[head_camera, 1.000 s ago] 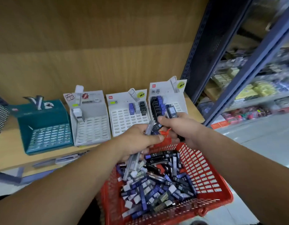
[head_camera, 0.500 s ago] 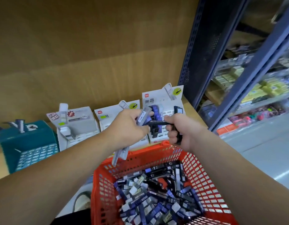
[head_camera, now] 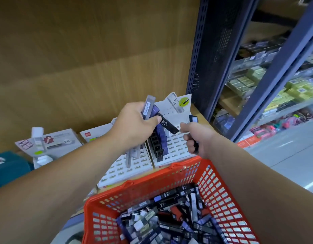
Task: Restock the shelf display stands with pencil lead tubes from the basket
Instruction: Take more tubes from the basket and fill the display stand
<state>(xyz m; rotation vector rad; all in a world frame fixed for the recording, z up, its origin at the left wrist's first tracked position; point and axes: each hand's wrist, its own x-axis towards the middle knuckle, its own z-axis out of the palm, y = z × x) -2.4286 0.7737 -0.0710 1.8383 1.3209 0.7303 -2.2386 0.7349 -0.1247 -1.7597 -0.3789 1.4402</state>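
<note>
The black tube (head_camera: 167, 125) slants above the stand (head_camera: 176, 147), from left hand (head_camera: 134, 124) down to right hand (head_camera: 196, 138). Left hand grips it with a bundle (head_camera: 148, 108). Right hand pinches its lower end and clutches a dark tube (head_camera: 193, 119).

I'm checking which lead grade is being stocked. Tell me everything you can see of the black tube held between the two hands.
The slim black tube, plastic by its look, bears white print reading HB 0.5. It slants down to the right above the white slotted display stand. The left hand pinches its upper end; the right hand, gripping a second dark tube, touches its lower end.
</note>
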